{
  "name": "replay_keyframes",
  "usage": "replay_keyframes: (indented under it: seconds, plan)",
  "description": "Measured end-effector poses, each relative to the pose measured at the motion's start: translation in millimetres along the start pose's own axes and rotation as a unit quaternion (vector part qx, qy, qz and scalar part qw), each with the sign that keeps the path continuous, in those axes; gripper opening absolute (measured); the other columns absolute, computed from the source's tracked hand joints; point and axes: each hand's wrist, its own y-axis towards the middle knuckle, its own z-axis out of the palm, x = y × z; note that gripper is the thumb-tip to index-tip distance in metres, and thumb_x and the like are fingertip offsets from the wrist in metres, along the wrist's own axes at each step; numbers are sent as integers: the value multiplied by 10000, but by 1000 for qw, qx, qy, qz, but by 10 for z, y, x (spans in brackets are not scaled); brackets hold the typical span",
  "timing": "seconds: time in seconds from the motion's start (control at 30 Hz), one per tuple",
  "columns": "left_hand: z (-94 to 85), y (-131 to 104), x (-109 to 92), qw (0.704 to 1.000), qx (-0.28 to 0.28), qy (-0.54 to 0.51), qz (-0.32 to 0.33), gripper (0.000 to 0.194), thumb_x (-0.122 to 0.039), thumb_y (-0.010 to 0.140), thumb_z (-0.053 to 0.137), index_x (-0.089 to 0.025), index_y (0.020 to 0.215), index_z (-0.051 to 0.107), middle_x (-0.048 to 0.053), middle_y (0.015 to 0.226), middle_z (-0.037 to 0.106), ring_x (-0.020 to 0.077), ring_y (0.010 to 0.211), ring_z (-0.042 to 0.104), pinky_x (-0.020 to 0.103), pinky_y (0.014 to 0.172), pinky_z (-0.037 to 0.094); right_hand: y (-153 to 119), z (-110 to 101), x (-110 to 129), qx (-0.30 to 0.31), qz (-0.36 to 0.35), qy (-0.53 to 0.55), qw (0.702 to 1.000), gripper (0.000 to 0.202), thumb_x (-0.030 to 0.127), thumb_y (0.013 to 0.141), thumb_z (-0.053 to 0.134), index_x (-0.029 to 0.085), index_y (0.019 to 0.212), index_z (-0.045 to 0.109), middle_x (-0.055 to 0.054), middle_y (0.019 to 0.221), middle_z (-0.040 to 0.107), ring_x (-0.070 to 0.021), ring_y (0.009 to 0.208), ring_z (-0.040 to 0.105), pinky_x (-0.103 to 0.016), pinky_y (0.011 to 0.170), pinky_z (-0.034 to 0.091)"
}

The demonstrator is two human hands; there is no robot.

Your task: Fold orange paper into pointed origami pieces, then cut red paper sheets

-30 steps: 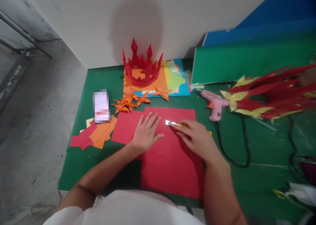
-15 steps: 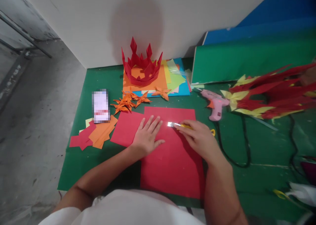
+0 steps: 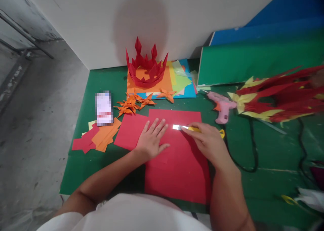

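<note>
My left hand lies flat with fingers spread, pressing on a smaller piece of red paper that overlaps a large red sheet. In my right hand is a yellow utility knife, its bright blade out and pointing left over the large sheet, a short way from my left fingertips. Whether the blade touches the paper, I cannot tell. Both red papers rest on the green table top.
Behind the sheets are orange paper flowers and a red paper crown on stacked coloured paper. A blurred-out phone-like rectangle and paper strips lie left. A pink glue gun with black cord and red-yellow paper bundle lie right.
My right hand and the knife have shifted very slightly right, much like the whole view. My left hand stays flat on the red paper.
</note>
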Motion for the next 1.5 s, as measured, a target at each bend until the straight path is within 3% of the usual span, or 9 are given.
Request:
replay_keyframes:
  seconds: [0.4, 0.73, 0.9, 0.97, 1.1, 1.5]
  plan:
    - [27, -6, 10, 1000, -11, -3, 11, 706, -591, 919, 289, -161, 1477, 255, 57, 1563, 230, 264, 1439, 194, 481, 1152, 203, -51, -1, -123, -17, -2, 7, 1000, 370, 117, 914, 415, 289, 1090, 691, -88, 1034, 642, -226, 899, 579, -360, 732, 424]
    - [36, -51, -33, 999, -1, 14, 41, 774, -660, 890, 235, -157, 1478, 250, 47, 1567, 213, 260, 1443, 180, 479, 1147, 223, -36, -36, -95, -13, -45, 38, 998, 357, 108, 909, 422, 267, 1095, 681, -95, 1029, 649, -237, 919, 594, -375, 741, 437]
    - [17, -61, -27, 998, 1, 17, 53, 643, -520, 956, 234, -148, 1481, 233, 36, 1564, 226, 212, 1439, 208, 426, 1154, 241, -41, -74, -65, 6, -41, 52, 998, 365, 116, 907, 425, 286, 1114, 673, -86, 1032, 652, -230, 928, 603, -371, 755, 445]
    - [4, -68, 2, 999, -4, 19, 32, 599, -451, 971, 248, -128, 1475, 249, 57, 1562, 234, 201, 1438, 213, 404, 1159, 234, -41, -90, -62, 4, -39, 53, 998, 368, 116, 908, 421, 290, 1110, 674, -84, 1024, 656, -226, 919, 607, -368, 751, 447]
    - [-6, -97, 57, 999, -13, 15, -42, 677, -524, 939, 302, -97, 1464, 283, 105, 1560, 225, 269, 1443, 189, 461, 1159, 212, -34, -105, -61, 8, -45, 52, 998, 344, 129, 909, 439, 286, 1109, 671, -80, 1030, 662, -224, 930, 611, -363, 754, 448]
    - [15, -101, 54, 999, 1, 7, -48, 701, -546, 928, 300, -105, 1471, 264, 102, 1563, 211, 277, 1445, 178, 473, 1156, 204, 30, -15, -31, 4, -37, 41, 998, 374, 108, 907, 410, 296, 1089, 679, -80, 1038, 664, -225, 936, 602, -367, 745, 434]
